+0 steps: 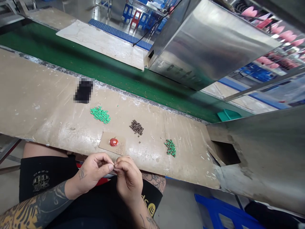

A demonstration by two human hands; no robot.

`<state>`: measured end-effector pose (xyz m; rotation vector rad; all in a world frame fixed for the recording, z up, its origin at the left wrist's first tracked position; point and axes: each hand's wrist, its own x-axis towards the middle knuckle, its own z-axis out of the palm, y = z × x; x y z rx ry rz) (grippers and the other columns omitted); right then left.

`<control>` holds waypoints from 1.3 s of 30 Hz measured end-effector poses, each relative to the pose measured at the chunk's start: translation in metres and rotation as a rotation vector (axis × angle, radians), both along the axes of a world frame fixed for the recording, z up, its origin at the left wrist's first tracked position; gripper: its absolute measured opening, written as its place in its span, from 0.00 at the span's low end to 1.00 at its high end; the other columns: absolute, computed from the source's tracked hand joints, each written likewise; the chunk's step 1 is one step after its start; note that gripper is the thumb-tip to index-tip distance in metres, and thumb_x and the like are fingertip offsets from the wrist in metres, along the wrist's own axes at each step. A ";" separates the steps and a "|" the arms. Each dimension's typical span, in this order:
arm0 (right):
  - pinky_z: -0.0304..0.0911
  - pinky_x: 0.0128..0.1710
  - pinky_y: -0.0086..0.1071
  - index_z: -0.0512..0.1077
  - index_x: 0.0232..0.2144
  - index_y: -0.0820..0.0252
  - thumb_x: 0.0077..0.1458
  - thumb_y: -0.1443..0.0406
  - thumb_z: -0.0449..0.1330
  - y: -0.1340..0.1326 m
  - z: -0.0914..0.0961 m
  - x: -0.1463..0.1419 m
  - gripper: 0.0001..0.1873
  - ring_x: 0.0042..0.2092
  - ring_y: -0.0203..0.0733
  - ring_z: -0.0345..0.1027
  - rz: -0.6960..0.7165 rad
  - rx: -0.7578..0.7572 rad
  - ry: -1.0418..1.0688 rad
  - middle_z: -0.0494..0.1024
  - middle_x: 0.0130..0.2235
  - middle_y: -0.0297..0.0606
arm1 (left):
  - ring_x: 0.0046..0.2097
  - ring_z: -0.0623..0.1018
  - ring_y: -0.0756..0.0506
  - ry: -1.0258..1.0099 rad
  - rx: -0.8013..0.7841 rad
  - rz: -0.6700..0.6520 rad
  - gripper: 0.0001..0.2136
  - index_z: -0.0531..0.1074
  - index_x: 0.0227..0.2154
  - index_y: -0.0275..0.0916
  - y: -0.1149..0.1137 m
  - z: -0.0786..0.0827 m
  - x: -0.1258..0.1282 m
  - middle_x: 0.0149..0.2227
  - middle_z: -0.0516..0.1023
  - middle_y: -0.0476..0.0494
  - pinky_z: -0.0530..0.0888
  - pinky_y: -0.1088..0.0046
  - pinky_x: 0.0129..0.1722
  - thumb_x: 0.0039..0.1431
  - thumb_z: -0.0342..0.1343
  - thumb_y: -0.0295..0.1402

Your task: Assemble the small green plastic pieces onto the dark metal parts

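Note:
My left hand (97, 170) and my right hand (129, 178) meet above my lap, just off the table's near edge. Their fingertips are pinched together around something tiny and dark, too small to name. Just beyond them lies a piece of cardboard (105, 144), carrying a small round dish of orange-red stuff (113, 142) and a scatter of tiny brownish bits (120, 148). A pile of small dark brown pieces (136, 127) is farther out. Small green pieces (100, 114) form a larger heap to the left, and a smaller heap of green-and-dark pieces (170, 148) lies to the right.
A pixelated black object (84, 91) sits near the far edge of the worn table (59, 111). Behind runs a green conveyor belt (114, 82). A large metal housing (202, 41) spans the belt, and a metal panel (262, 152) borders the right. A blue stool (214, 206) stands lower right.

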<state>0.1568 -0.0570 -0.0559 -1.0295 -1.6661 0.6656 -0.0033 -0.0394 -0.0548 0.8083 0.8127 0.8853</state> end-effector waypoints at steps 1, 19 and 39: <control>0.67 0.37 0.35 0.70 0.39 0.55 0.63 0.79 0.54 0.001 0.000 0.001 0.14 0.38 0.40 0.69 0.013 -0.027 0.008 0.73 0.36 0.36 | 0.33 0.75 0.49 0.033 0.038 -0.022 0.10 0.76 0.30 0.36 0.001 0.000 -0.002 0.30 0.77 0.47 0.73 0.73 0.36 0.60 0.64 0.38; 0.64 0.50 0.43 0.66 0.41 0.54 0.69 0.69 0.51 0.032 -0.024 0.054 0.06 0.50 0.46 0.66 -0.002 -0.245 -0.177 0.68 0.46 0.41 | 0.42 0.73 0.38 1.388 1.052 -0.097 0.09 0.78 0.33 0.37 0.152 -0.034 -0.028 0.35 0.75 0.39 0.69 0.61 0.43 0.67 0.53 0.27; 0.63 0.55 0.50 0.68 0.39 0.55 0.65 0.71 0.53 0.076 -0.014 0.042 0.07 0.55 0.50 0.62 0.117 -0.278 -0.518 0.67 0.51 0.44 | 0.48 0.81 0.42 0.969 0.796 0.192 0.12 0.79 0.44 0.39 0.132 -0.029 -0.046 0.46 0.84 0.43 0.74 0.64 0.51 0.68 0.51 0.28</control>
